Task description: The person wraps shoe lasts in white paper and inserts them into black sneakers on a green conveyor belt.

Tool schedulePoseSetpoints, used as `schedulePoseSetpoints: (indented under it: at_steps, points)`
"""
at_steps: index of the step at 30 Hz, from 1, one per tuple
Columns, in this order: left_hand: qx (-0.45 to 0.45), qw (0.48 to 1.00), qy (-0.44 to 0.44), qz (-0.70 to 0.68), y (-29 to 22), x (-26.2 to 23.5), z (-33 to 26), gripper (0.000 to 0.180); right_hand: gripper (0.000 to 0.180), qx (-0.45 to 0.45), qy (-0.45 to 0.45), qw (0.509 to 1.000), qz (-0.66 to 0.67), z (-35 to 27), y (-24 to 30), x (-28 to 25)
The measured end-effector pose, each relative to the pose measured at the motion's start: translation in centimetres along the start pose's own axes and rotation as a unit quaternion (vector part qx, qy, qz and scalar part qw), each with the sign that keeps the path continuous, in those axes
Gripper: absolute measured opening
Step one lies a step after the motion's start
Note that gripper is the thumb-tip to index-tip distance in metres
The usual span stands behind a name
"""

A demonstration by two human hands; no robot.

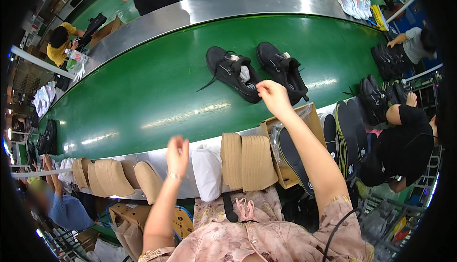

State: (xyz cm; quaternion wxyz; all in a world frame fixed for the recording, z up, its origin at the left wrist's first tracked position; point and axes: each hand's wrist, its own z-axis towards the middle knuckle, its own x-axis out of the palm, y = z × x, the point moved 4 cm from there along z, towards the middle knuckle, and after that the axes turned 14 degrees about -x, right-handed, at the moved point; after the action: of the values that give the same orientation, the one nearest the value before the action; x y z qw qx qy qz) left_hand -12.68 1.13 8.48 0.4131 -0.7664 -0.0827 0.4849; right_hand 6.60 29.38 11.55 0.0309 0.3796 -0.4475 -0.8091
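Two black lace-up shoes lie on the green belt ahead of me: the left shoe [227,73] has white stuffing in its opening and a lace trailing left, and the right shoe [280,67] sits close beside it. My right hand [273,95] is at the left shoe's heel, fingers closed in a pinch. Whether they grip the collar or something small, I cannot make out. My left hand [177,157] hovers near the belt's close edge, its curled fingers blurred. Just right of it stands a white paper wad [206,172], with stacked tan paper inserts [248,161] further right.
More tan inserts [113,178] line the metal ledge at left. Under my right forearm is a cardboard box [312,121] with black insoles [345,133] beside it. Black shoes [372,98] stand at right, near a co-worker in black [404,143]. Other people work around the belt.
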Motion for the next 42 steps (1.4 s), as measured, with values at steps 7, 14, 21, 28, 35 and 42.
schedulePoseSetpoints:
  at_steps: [7,14,21,28,35,42]
  points:
    - [-0.218,0.971,0.031,-0.096,9.7,-0.2,-10.3,0.026,0.016,0.051,0.103,0.985,-0.128,5.8,-8.5,9.1]
    - [-0.182,0.971,0.106,0.110,9.0,3.0,-11.8,0.086,0.019,0.015,0.125,0.977,-0.171,6.2,-8.3,9.8]
    - [-0.226,0.963,0.111,0.097,11.0,5.2,-11.0,0.090,0.009,-0.161,-0.014,0.986,-0.037,-2.2,8.5,4.7]
    - [-0.366,0.838,0.227,-0.336,12.8,3.6,-9.2,0.049,0.043,0.037,0.207,0.970,0.120,-19.2,16.2,14.3]
    - [-0.388,0.740,0.249,-0.489,12.0,2.8,-8.7,0.044,0.048,0.176,0.244,0.953,0.038,-16.8,14.4,20.0]
    - [-0.230,0.726,0.309,-0.570,2.9,-2.6,-5.0,0.071,0.034,0.169,0.098,0.954,0.228,-12.7,16.7,16.4]
